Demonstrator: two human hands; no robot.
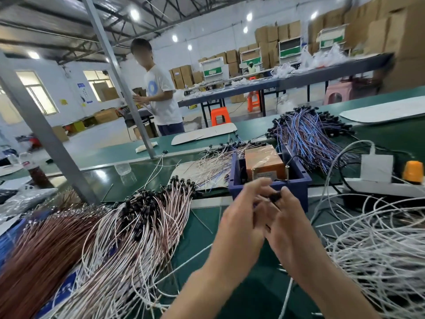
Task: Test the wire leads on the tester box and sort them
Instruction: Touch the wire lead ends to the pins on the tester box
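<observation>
My right hand (290,226) pinches the small black plug end of a wire lead (274,197), just on the near side of the blue plastic tester box (299,194). My left hand (241,219) curls blurred fingers against it; I cannot tell whether it grips.

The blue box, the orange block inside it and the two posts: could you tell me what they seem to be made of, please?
Box: moulded plastic by its look, matte, one even blue, thick rim. Block: orange body under clear glossy film that creases and glares; the body's own material is unclear. Posts: bare metal, silvery, apparently threaded.
</observation>
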